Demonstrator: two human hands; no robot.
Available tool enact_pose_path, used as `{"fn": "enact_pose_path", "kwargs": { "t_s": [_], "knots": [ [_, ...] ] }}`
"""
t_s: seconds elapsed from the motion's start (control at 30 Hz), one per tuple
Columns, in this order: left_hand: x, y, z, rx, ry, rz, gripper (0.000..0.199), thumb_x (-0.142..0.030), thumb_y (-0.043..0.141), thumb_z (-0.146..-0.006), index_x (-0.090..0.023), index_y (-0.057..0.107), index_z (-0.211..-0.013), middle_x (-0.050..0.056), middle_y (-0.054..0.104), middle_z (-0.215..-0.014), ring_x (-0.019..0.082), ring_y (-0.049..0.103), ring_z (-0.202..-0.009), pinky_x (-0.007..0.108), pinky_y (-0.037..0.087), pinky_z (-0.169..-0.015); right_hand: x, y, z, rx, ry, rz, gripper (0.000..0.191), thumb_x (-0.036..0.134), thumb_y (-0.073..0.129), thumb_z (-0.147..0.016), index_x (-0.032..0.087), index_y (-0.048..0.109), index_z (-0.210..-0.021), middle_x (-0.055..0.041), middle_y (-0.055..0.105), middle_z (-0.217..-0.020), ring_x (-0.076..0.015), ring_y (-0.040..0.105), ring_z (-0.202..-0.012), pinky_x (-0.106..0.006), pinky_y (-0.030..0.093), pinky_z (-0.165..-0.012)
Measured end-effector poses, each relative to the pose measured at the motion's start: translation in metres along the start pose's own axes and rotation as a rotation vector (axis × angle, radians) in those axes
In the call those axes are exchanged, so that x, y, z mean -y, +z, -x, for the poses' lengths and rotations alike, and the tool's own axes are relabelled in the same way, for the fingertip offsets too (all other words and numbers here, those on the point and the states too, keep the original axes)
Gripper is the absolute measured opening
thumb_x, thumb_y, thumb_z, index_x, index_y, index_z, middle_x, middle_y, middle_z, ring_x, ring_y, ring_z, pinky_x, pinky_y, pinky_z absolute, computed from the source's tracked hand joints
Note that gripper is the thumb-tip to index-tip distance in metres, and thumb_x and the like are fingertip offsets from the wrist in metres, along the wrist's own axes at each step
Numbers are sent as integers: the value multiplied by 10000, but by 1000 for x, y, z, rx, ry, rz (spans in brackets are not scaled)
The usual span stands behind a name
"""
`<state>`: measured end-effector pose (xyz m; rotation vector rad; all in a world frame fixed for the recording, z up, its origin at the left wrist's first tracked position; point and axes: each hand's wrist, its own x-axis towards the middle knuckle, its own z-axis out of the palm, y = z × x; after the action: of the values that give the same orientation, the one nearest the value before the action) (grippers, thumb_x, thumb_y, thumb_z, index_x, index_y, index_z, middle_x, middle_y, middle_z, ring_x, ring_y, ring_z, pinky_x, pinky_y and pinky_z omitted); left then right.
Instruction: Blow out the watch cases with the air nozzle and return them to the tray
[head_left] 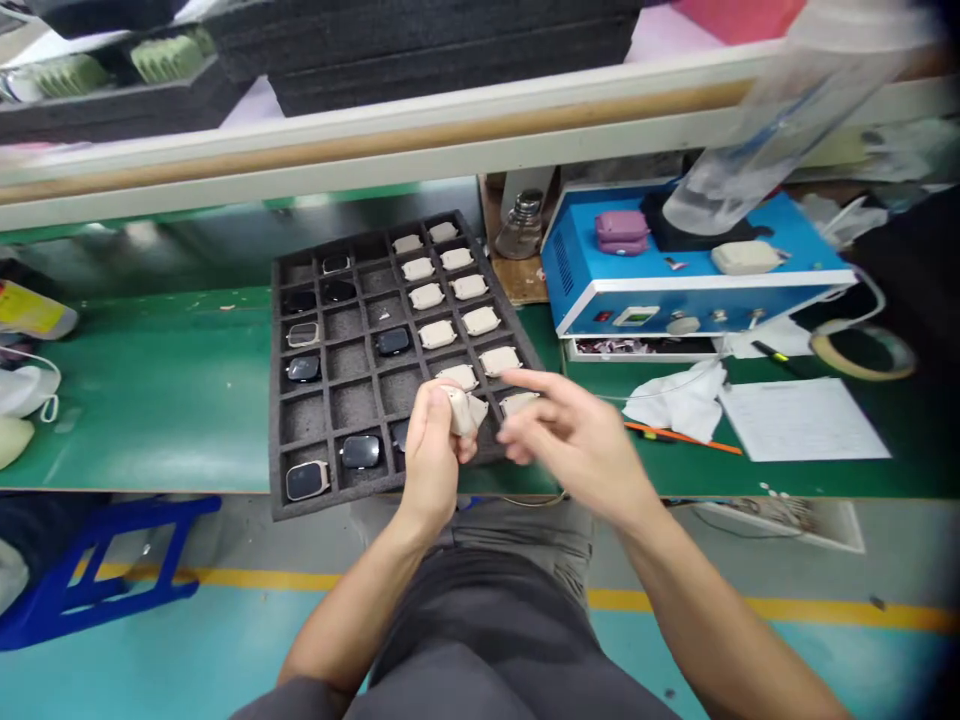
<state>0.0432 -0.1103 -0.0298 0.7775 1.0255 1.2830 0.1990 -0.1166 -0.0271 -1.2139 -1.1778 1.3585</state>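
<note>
left hand (433, 440) grips beige casing (459, 408) | right hand (574, 432) beside | foam tray (289, 500)

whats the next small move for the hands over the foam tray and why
Probably bring the right hand in to take or steady the beige casing that the left hand grips above the foam tray. The right hand's fingers are open and pointing at it, and empty cells lie just below.

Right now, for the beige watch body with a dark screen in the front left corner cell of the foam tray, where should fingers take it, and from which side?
Probably from straight above. The beige watch body lies flat, screen up, sunk in its cell of the foam tray, so the walls block a sideways approach. Pinch its two long edges, not the screen.
</note>
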Motion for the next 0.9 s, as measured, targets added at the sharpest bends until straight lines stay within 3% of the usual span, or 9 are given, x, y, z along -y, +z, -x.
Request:
{"fn": "enact_pose_path", "kwargs": {
  "t_s": [0.13, 0.2, 0.3, 0.4, 0.47, 0.6, 0.67, 0.77, 0.9],
  "knots": [
    [-7, -2, -5, 32, 10, 55, 370, -501, 734, -883, -223, 518, -997, -68, 395, -700, 78, 323, -534, 195, 274, -461, -31, -50, 38, -653, -48, -137, 250, 408, 789, -816, 215, 673, -924, 61, 586, -566, -97, 538, -448, -204, 469, -404],
    [-7, -4, -6, 56, 14, 48, 328, -383, 773, -866, -222, 512, -983, -78, 374, -697, 66, 300, -529, 179, 267, -458, -42, -66, 48, -734, 22, -282, 299, 443, 808, -790, 229, 618, -875, 81, 528, -583, -80, 489, -441, -179, 412, -376],
    [-8, -4, -4, 88, 30, 53, 270, -341, 748, -877, -220, 522, -964, -74, 374, -710, 61, 293, -524, 173, 262, -447, -49, -71, 40, -545, 175, -393, 407, 563, 784, -781, 242, 614, -965, 85, 499, -650, -65, 427, -434, -168, 348, -350],
    [-15, -6, -2, 79, 67, 17, 258, -328, 750, -871, -223, 536, -969, -66, 396, -728, 63, 328, -530, 175, 287, -446, -46, -70, 12, -385, 189, -429, 429, 591, 755, -801, 251, 620, -1026, 84, 476, -673, -62, 386, -444, -164, 320, -350],
    [-24, -12, -1, 30, 92, -15, 266, -324, 760, -861, -224, 540, -973, -57, 427, -749, 69, 376, -550, 184, 335, -465, -39, -73, -4, -397, 134, -477, 384, 528, 796, -787, 243, 619, -974, 90, 441, -666, -51, 365, -454, -143, 307, -361],
    [-41, -32, -5, -67, 132, -11, 292, -381, 722, -849, -199, 597, -1040, -1, 544, -838, 127, 555, -681, 244, 480, -571, -18, -85, -18, -586, -112, -651, 338, 413, 866, -733, 240, 609, -865, 91, 401, -664, -40, 347, -478, -127, 330, -400],
    [-47, -40, -10, -84, 122, -17, 298, -344, 690, -835, -171, 627, -1070, 22, 598, -849, 155, 623, -745, 269, 529, -639, -4, -87, -22, -585, -202, -690, 310, 417, 852, -745, 243, 609, -829, 80, 386, -672, -51, 328, -488, -146, 312, -395],
    [-53, -41, -26, -72, 113, -104, 305, -275, 700, -808, -163, 664, -1090, 50, 693, -940, 181, 694, -845, 317, 584, -765, 15, -73, -35, -436, -257, -606, 259, 421, 808, -774, 260, 607, -803, 53, 411, -706, -75, 350, -522, -180, 297, -405],
    [-53, -30, -54, 17, 147, -274, 382, -281, 827, -738, -156, 740, -1088, 92, 768, -1095, 213, 714, -973, 340, 587, -856, 21, -35, -65, -235, -349, -395, 246, 432, 816, -755, 283, 650, -857, 34, 535, -749, -103, 495, -587, -212, 386, -448]
  ]
}}
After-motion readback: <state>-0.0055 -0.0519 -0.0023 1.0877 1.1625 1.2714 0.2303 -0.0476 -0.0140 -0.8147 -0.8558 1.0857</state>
